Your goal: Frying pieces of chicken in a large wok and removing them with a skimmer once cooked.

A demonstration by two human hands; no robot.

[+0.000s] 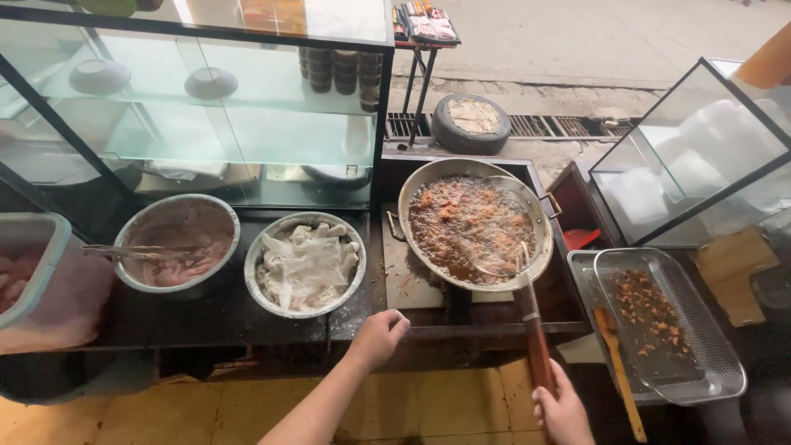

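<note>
The right hand (562,408) has its fingers clenched round the reddish-brown wooden handle of a long skimmer (527,317). The handle rises up and away from the fingers, and the wire scoop end sits in the wok (475,222), which is full of bubbling oil and browned frying pieces. The left hand (379,336) is closed in a loose fist, grasping nothing, resting on the front edge of the dark bench (222,317), just ahead of the wok's near rim.

Far beyond the fingers, at the top of the view, a small stand carries a flat stack of colourful rectangular packets (427,23). Their print is too small to make out.

Just beyond the left fingers stands a metal bowl of crumpled white wrappers (306,264). Further to their left is a second metal bowl of pinkish meat mix (178,245) with tongs (136,250) laid across it, then a grey plastic tub (29,264) at the edge. Behind these rises a glass display case (198,99) holding two upturned bowls and stacked cups.

To the right of the right fingers lies a steel tray (709,371) with a mesh rack of fried pieces, and a wooden spatula (620,371) rests along its near side. Beyond the tray stands a tilted glass box (700,148).
</note>
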